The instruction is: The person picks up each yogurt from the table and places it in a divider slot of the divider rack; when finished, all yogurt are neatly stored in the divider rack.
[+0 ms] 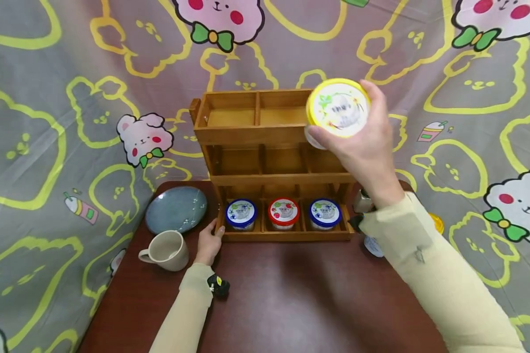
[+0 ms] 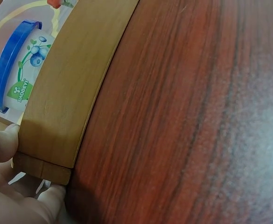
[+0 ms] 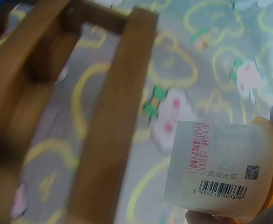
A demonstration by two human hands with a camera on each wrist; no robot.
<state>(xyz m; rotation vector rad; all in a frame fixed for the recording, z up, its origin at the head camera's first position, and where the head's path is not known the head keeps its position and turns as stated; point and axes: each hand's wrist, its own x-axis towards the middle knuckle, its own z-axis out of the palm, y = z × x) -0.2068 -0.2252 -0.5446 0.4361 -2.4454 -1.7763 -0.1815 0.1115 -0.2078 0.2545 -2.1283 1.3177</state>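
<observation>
My right hand (image 1: 373, 139) holds a jelly cup (image 1: 339, 109) with a yellow lid, up in front of the top right part of the wooden shelf rack (image 1: 274, 135). Its printed lid faces the head camera; the right wrist view shows the barcode on its clear side (image 3: 215, 168). At the rack's lower left corner, my left hand (image 1: 209, 244) grips the wooden edge, thumb on the inner side and fingers outside. Along the bottom tier sit a blue-lidded cup (image 1: 241, 214), a red-lidded cup (image 1: 283, 213) and another blue-lidded cup (image 1: 325, 214).
Left of the rack lie a blue-grey plate (image 1: 176, 210) and a beige mug (image 1: 170, 251). Beyond the right forearm, a small jar (image 1: 362, 201), a whitish cup (image 1: 373, 246) and a yellow lid (image 1: 437, 223) partly show. A patterned curtain (image 1: 92, 49) surrounds the dark table (image 1: 287, 304).
</observation>
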